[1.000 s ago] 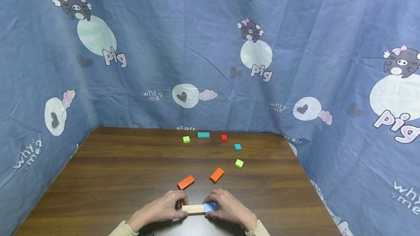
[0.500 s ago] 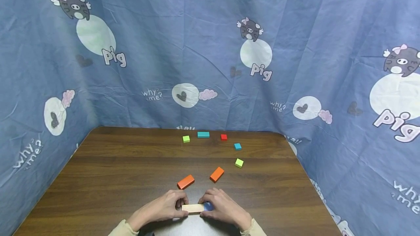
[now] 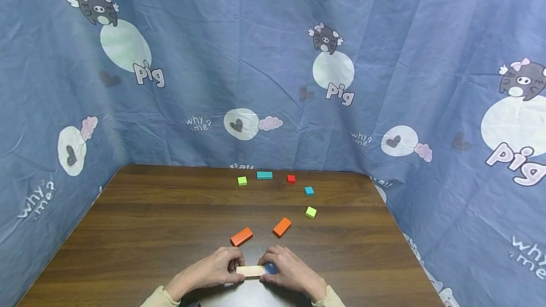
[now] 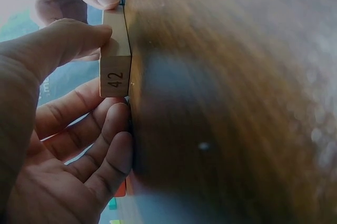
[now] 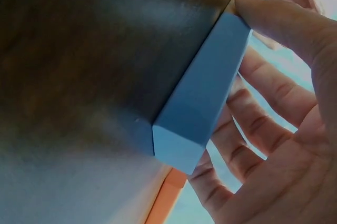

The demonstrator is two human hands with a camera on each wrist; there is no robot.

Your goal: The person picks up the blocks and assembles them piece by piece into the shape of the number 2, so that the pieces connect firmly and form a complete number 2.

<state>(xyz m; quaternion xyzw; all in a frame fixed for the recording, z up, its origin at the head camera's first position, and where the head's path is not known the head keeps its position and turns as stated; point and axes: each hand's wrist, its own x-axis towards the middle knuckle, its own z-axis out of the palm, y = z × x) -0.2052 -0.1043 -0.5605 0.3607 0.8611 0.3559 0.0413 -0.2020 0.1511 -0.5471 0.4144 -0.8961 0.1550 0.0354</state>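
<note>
In the head view a plain wooden block (image 3: 251, 271) and a blue block (image 3: 270, 269) lie end to end in one line on the table near its front. My left hand (image 3: 216, 267) pinches the wooden block's left end, thumb on the near side; the left wrist view shows dark digits on that end face (image 4: 114, 79). At the seam, my right hand (image 3: 291, 271) grips the two blocks, its thumb tip on the wood right beside the blue. Most of the blue block is hidden under this hand in the head view, but its length shows in the right wrist view.
Just beyond the hands lie two orange blocks (image 3: 241, 237) (image 3: 282, 227). Farther back are green cubes (image 3: 311, 212) (image 3: 242, 181), a blue cube (image 3: 309, 191), a red cube (image 3: 291, 179) and a teal block (image 3: 264, 175). A blue printed curtain (image 3: 273, 84) surrounds the brown table (image 3: 162, 217).
My right hand has slid left along the blue block to the seam, covering the wooden block's right end. The left hand and the two blocks stay in place.
</note>
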